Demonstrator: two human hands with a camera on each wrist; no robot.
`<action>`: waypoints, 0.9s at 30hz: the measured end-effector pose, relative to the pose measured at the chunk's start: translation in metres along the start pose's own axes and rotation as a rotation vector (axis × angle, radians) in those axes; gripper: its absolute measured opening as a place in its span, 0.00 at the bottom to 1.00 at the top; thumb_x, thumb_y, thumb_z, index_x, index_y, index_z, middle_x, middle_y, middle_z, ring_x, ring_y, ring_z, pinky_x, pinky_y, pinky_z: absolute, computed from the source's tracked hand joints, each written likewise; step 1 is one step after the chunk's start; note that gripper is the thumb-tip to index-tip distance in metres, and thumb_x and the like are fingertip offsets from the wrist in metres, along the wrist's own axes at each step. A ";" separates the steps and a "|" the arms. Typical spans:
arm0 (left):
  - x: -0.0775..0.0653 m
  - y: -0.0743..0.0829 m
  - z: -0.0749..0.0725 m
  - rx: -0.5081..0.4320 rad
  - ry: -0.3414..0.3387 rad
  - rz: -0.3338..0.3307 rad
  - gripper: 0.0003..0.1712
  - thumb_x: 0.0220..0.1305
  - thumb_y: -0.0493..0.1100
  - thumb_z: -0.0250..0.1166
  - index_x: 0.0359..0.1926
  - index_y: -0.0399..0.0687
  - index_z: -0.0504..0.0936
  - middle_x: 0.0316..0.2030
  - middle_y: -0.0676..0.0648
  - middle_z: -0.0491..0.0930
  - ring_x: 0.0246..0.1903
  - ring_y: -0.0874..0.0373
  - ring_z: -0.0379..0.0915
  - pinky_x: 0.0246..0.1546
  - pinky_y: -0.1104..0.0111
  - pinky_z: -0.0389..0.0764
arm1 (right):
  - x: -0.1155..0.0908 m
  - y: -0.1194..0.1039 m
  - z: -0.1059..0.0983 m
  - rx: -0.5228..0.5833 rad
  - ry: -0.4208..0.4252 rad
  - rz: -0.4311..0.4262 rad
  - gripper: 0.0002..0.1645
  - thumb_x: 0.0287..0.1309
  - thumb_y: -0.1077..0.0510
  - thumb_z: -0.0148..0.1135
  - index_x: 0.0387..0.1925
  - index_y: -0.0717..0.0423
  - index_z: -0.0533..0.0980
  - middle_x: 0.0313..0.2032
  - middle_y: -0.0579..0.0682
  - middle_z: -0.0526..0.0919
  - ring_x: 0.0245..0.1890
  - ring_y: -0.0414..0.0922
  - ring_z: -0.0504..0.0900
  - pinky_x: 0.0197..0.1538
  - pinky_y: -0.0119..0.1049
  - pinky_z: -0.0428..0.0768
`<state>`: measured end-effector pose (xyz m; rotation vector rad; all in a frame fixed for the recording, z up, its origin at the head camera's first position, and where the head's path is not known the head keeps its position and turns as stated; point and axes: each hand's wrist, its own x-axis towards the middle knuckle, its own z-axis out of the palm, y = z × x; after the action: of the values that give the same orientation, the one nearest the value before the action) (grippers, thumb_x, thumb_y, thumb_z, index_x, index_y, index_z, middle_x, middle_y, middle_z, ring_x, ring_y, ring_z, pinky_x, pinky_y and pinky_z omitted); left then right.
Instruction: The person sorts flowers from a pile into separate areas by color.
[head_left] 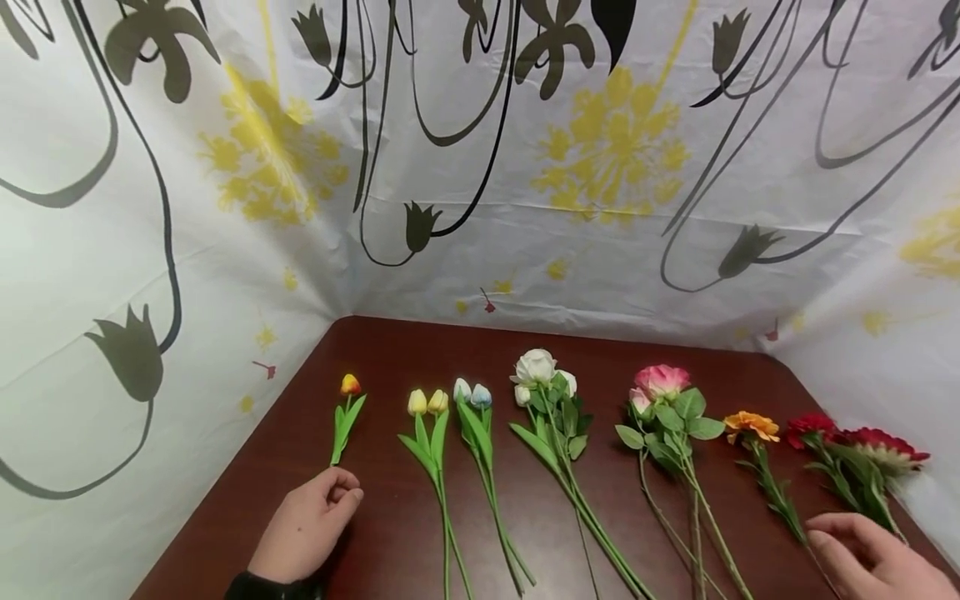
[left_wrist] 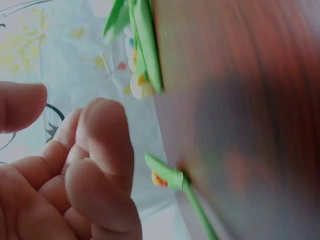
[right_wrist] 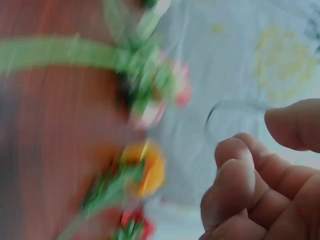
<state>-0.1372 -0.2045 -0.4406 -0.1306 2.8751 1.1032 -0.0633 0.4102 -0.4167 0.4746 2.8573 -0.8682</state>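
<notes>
On the left of the table, a single orange-red tulip (head_left: 350, 385) lies with its stem running down behind my left hand (head_left: 311, 521). The left wrist view shows that hand's thumb apart from its loosely bent fingers (left_wrist: 105, 135), with nothing between them and the tulip's green stem (left_wrist: 197, 210) beyond. At the right, my right hand (head_left: 881, 554) hovers close to the stem of an orange flower (head_left: 752, 426). Its fingers (right_wrist: 232, 185) are relaxed and bent, holding nothing. Red flowers (head_left: 885, 448) lie just past this hand.
Between the hands lie yellow tulips (head_left: 427, 403), white-blue tulips (head_left: 481, 397), white blooms (head_left: 535, 367) and a pink rose stem (head_left: 663, 382), blossoms toward the back. A patterned white sheet (head_left: 480, 175) encloses the dark wooden table (head_left: 420, 342) at the back and sides.
</notes>
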 end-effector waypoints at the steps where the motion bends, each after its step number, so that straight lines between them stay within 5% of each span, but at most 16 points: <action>1: 0.001 -0.002 -0.002 0.028 0.000 -0.007 0.08 0.70 0.48 0.63 0.44 0.49 0.82 0.28 0.54 0.78 0.28 0.58 0.71 0.33 0.62 0.72 | -0.003 -0.010 0.004 -0.015 -0.015 -0.015 0.31 0.80 0.47 0.44 0.59 0.75 0.67 0.36 0.51 0.80 0.29 0.46 0.75 0.32 0.42 0.75; 7: 0.010 -0.020 -0.014 0.210 -0.029 -0.061 0.15 0.66 0.50 0.68 0.45 0.44 0.81 0.30 0.52 0.75 0.29 0.57 0.71 0.31 0.58 0.73 | -0.013 -0.049 0.039 0.002 0.022 -0.066 0.21 0.76 0.50 0.52 0.55 0.62 0.76 0.28 0.45 0.78 0.24 0.42 0.72 0.27 0.36 0.71; 15: 0.013 -0.040 -0.024 0.316 -0.102 -0.070 0.13 0.60 0.48 0.72 0.38 0.48 0.78 0.25 0.49 0.71 0.26 0.55 0.68 0.26 0.60 0.68 | -0.025 -0.063 0.078 0.135 0.081 -0.114 0.13 0.71 0.56 0.60 0.51 0.60 0.78 0.23 0.47 0.75 0.19 0.41 0.72 0.24 0.34 0.72; 27: 0.014 -0.046 -0.032 0.449 -0.156 -0.006 0.12 0.56 0.37 0.68 0.23 0.50 0.72 0.18 0.50 0.71 0.19 0.55 0.66 0.21 0.63 0.64 | -0.023 -0.075 0.081 0.087 0.020 -0.099 0.10 0.70 0.55 0.61 0.49 0.54 0.79 0.25 0.46 0.76 0.22 0.42 0.72 0.26 0.35 0.70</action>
<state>-0.1472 -0.2603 -0.4486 -0.0283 2.8879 0.4211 -0.0643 0.2997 -0.4404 0.3555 2.8915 -1.0139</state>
